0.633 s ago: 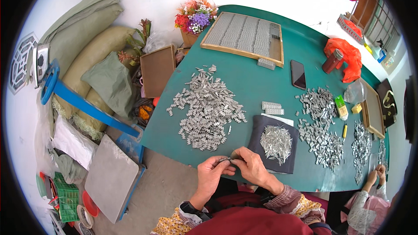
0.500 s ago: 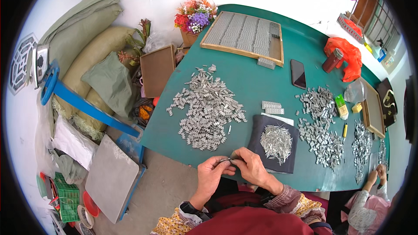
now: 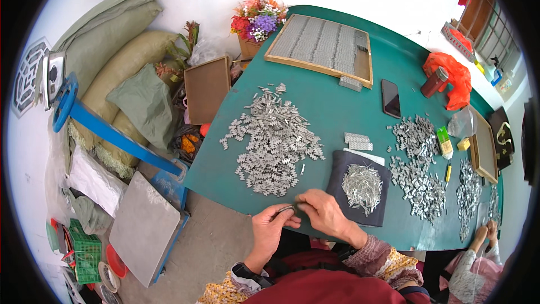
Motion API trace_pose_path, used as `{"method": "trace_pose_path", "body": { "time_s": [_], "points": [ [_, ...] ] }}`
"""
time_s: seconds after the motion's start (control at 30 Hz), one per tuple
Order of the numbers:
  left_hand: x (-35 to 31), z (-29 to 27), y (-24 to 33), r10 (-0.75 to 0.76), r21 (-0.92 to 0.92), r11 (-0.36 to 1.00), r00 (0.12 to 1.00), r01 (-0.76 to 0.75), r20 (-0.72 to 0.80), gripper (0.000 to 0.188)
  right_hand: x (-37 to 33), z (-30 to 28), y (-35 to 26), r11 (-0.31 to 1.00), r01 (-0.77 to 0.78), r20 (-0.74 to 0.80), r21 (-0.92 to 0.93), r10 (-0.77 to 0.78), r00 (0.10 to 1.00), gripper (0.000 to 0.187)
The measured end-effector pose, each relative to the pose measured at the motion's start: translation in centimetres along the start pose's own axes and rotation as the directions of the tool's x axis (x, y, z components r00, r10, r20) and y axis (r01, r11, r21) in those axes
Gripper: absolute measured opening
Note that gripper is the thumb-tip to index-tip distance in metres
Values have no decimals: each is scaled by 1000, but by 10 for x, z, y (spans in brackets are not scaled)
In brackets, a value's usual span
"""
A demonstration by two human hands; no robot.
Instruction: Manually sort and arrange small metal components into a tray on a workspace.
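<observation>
At the table's near edge my left hand [image 3: 269,229] pinches a small dark grey metal piece [image 3: 286,209] between thumb and fingertips. Just to its right, my right hand [image 3: 325,215] has its thumb and fingers closed close to the piece's end; whatever is in them is too small to make out. Beyond both hands spreads a large heap of small zigzag metal pieces [image 3: 270,149]. A pile of thin silvery pins [image 3: 361,187] rests on a folded dark cloth [image 3: 336,175] right of my right hand. Two small metal blocks [image 3: 358,141] lie behind the cloth.
On the green table [image 3: 225,186] stand a wooden-framed tray [image 3: 315,71] of metal rows, a phone [image 3: 390,99], a dark red flask [image 3: 434,82] and more metal heaps [image 3: 419,188]. A co-worker's hands [image 3: 485,235] are at right. A blue-posted platform scale [image 3: 147,225] stands at left.
My right hand has drawn slightly away from the left, leaving a small gap between their fingertips. The whole view has shifted a little; the heaps look the same.
</observation>
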State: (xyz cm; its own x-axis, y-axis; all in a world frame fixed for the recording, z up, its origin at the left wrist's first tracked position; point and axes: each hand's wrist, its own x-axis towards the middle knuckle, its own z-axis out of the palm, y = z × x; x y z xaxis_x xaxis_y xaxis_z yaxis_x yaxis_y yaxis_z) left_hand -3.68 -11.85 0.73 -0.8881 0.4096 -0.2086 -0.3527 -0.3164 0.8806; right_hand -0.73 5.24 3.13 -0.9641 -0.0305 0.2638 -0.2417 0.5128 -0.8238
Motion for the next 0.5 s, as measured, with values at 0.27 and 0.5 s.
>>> {"method": "trace_pose_path", "body": {
  "time_s": [0.27, 0.5],
  "points": [
    [0, -11, 3, -45, -43, 998, 999, 45, -10, 14, 32, 1, 19, 824, 56, 27, -564, -50, 998, 15],
    [3, -10, 1, -49, -57, 997, 999, 49, -4, 13, 27, 3, 8, 812, 82, 9, -577, -94, 996, 15]
  ]
}}
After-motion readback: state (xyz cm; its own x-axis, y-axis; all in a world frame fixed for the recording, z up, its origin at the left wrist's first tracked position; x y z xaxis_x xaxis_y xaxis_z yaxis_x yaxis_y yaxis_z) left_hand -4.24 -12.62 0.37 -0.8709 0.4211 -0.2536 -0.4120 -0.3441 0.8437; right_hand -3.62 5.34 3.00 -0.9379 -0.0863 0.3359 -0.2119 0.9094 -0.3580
